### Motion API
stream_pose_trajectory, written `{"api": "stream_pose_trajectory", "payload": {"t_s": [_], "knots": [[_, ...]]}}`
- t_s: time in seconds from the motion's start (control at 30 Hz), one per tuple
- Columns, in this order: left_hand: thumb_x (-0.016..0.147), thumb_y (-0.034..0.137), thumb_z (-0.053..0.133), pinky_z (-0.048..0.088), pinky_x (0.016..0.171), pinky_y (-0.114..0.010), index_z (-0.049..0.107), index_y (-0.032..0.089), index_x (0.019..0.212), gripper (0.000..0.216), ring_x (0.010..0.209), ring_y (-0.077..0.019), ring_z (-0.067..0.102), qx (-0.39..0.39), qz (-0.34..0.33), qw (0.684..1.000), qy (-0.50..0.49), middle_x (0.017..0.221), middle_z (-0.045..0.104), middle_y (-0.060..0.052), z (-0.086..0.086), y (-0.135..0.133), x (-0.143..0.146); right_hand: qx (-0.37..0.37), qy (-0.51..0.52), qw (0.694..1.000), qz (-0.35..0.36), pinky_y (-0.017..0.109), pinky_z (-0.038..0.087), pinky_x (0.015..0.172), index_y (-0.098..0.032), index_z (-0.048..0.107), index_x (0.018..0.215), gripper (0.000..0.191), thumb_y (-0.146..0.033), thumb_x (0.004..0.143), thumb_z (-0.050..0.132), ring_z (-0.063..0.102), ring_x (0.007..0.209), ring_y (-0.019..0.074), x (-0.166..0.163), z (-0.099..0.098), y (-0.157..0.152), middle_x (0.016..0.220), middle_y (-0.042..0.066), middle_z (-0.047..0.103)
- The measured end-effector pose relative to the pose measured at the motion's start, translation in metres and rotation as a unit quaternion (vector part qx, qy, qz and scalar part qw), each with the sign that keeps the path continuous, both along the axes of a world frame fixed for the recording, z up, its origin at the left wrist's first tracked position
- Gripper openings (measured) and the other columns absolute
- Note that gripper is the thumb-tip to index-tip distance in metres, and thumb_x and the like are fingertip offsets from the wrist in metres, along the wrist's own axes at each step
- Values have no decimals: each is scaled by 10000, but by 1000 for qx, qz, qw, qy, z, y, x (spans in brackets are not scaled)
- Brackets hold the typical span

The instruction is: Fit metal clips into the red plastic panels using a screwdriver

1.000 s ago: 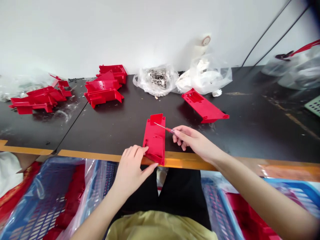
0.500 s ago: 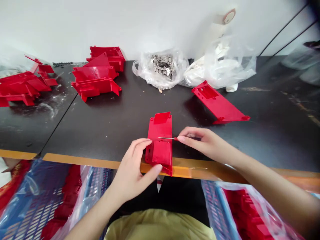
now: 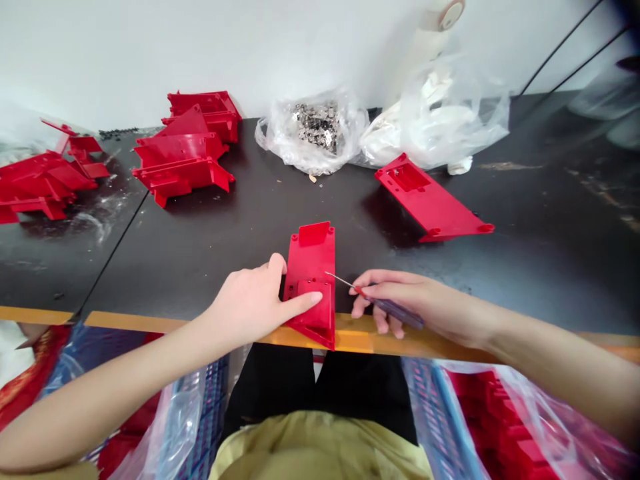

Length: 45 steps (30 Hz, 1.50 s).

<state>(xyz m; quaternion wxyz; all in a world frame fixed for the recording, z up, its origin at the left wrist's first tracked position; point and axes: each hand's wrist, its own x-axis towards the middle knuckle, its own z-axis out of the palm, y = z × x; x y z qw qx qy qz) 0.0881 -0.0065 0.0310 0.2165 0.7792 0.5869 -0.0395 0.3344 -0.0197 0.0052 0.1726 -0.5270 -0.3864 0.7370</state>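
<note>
A red plastic housing (image 3: 311,257) lies at the table's front edge, its near end over the orange edge strip. My left hand (image 3: 257,293) grips its left side, with the thumb across the raised box part and the fingers curled at the far left side. In my right hand (image 3: 405,293) is a small screwdriver (image 3: 395,310) with a dark handle, red collar and thin metal shaft. Its tip points left over the middle of the housing; whether it touches I cannot tell. My right fingertips hang just right of the housing.
Another red housing (image 3: 433,203) lies at right. Behind are a clear bag of small metal parts (image 3: 320,127) and a bag with white contents (image 3: 435,130). Red housings (image 3: 183,150) are stacked at left. Blue crates (image 3: 435,413) with red parts stand below the table edge.
My left hand has shifted up along the housing's left side, thumb now on the box part. My right hand has turned, so the screwdriver slants and its handle shows. The view shifted slightly.
</note>
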Motion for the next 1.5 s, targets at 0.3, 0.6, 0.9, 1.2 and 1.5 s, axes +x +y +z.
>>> {"api": "stream_pose_trajectory", "payload": {"t_s": [0.3,0.6,0.9,1.2,1.5], "knots": [[613,914,492,506,697,-397,564,94,1075,944,771,-371,706,64,-64,986,140,841,710,-177,9,9,42,105,8,994,-30,191,449,433,-194,543,805,323,-495,809,660,548,496,75,-16,-14,-12,730,4,674],[762,264,723,379,1082,-459,617,136,1127,402,1108,-287,635,31,-315,938,142,1161,660,-124,32,29,11,432,-139,884,-111,268,373,519,-209,644,740,370,-554,864,601,443,551,93,37,32,-30,774,26,637],[835,55,412,186,1203,-549,391,239,1448,640,1456,-221,343,131,-203,965,-101,1554,410,-86,-1,-3,-40,431,-119,894,-21,287,431,607,-189,725,815,393,-578,780,678,557,669,148,19,6,10,781,45,685],[791,485,704,228,1160,-596,457,196,1407,723,1439,-382,318,405,65,904,-121,1513,367,-208,-56,-43,-15,524,-51,821,223,299,492,800,-155,740,886,291,-432,852,657,676,822,177,-30,-15,59,895,67,746],[736,558,739,358,1137,-530,302,128,1479,963,1395,-349,417,174,158,936,-264,1487,449,-216,-57,-29,-30,616,-79,735,272,257,482,725,-178,741,890,211,-349,905,618,663,781,145,-48,-14,61,892,63,714]]}}
